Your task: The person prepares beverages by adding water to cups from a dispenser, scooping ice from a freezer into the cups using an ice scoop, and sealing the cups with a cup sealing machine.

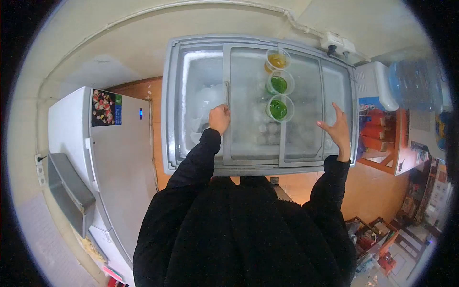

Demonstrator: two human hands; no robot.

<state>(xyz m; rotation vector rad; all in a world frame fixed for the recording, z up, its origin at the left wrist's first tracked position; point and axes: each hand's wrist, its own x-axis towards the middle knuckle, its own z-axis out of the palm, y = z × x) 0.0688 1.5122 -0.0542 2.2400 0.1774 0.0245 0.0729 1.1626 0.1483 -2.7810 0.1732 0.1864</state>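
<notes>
A chest freezer (171, 138) with sliding glass lids stands in front of me. My left hand (220, 118) is closed on the edge handle of the left sliding glass lid (248, 143); the freezer's left end is uncovered, showing frosty white walls. Over the freezer's right part, my right hand (338, 126) has thumb and fingers spread and holds nothing. Three clear cups stand in a row on the glass: one with orange-yellow contents (277, 60) at the back, one with green contents (278, 84) in the middle, and another green one (278, 109) nearest me. Items under the frosted glass are blurred.
A white refrigerator (122, 158) stands to the left, with a grey bin-like container (71, 191) beside it. At right are a water dispenser (375, 86) with a large bottle (413, 86) and an orange-fronted shelf unit (404, 153). Crates of goods (373, 234) sit at lower right.
</notes>
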